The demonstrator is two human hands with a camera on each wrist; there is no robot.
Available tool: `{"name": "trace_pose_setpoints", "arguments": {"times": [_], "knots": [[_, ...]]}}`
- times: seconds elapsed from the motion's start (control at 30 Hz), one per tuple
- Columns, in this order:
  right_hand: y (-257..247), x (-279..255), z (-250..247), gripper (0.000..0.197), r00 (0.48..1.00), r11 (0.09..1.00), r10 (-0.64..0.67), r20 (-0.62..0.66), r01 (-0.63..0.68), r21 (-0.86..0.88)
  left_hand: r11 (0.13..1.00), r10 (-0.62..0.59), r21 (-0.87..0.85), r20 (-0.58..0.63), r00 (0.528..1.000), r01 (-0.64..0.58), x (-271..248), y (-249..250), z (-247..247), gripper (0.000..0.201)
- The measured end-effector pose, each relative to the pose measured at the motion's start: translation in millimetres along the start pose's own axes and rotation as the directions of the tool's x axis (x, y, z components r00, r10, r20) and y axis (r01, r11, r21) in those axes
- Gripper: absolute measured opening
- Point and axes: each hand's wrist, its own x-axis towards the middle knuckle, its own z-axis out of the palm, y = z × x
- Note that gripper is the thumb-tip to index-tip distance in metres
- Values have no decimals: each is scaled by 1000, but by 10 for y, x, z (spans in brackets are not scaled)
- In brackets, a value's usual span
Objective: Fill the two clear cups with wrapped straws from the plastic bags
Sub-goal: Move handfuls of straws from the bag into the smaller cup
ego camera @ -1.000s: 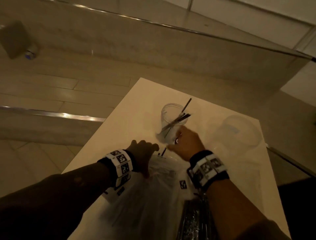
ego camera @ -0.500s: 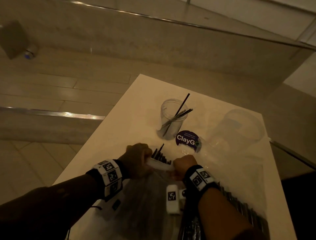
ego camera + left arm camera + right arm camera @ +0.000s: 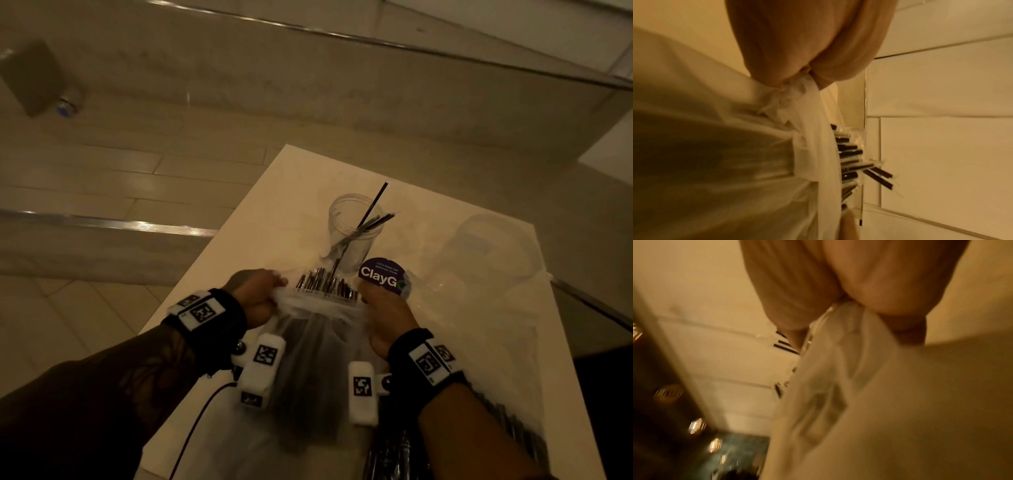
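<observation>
Left hand [image 3: 255, 296] and right hand [image 3: 383, 313] each clench the gathered rim of a crinkled translucent plastic bag [image 3: 308, 370], its slim dark wrapped straws [image 3: 325, 286] pointing toward the clear cup [image 3: 352, 233].

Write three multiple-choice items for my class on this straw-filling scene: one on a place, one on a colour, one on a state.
1. Where is the round sticker?
A. beside the near clear cup's base
B. on the floor
C. on a wristband

2. What colour are the straws sticking out of the plastic bag?
A. white
B. dark
C. red

3. What are the left hand and right hand doing?
A. resting flat
B. gripping the bag's mouth
C. lifting a cup

Answers: 1 A, it lies by the near clear cup; 2 B, their ends look dark; 3 B, both pinch the bunched plastic.
</observation>
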Motion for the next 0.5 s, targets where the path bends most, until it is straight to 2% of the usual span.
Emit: {"name": "trace_pose_setpoints", "arguments": {"times": [0.03,0.07,0.13,0.2,0.27,0.33,0.37,0.4,0.47,0.5], "knots": [[-17,2,-9,48,999,995,-45,23,47,-91,998,18,-62,-5,1000,-18,-24,48,5,26],[-39,-4,-9,47,996,975,-81,31,86,-204,997,23,-75,4,1000,-23,-88,78,5,23],[-75,-2,6,35,988,954,-153,31,156,-257,997,70,22,65,995,-72,-232,108,21,18],[-141,-10,17,29,987,977,-159,15,160,-141,936,248,235,84,965,-261,-374,125,57,17],[-195,1,19,26,985,985,-167,42,165,43,856,339,350,178,924,-382,-430,168,99,28],[-209,39,7,27,981,978,-194,-23,195,80,895,264,304,227,937,-326,-428,241,121,47],[-211,72,-12,23,966,969,-245,-87,246,-2,927,205,262,244,948,-268,-385,273,104,59],[-216,91,-31,16,940,946,-316,-130,301,-122,959,140,202,268,953,-198,-340,282,94,61],[-224,74,-47,3,904,871,-419,-79,376,-315,984,107,116,237,966,-137,-332,264,94,45],[-225,26,-46,11,901,848,-434,-6,406,-340,991,112,55,196,974,-125,-293,247,80,41]]}}
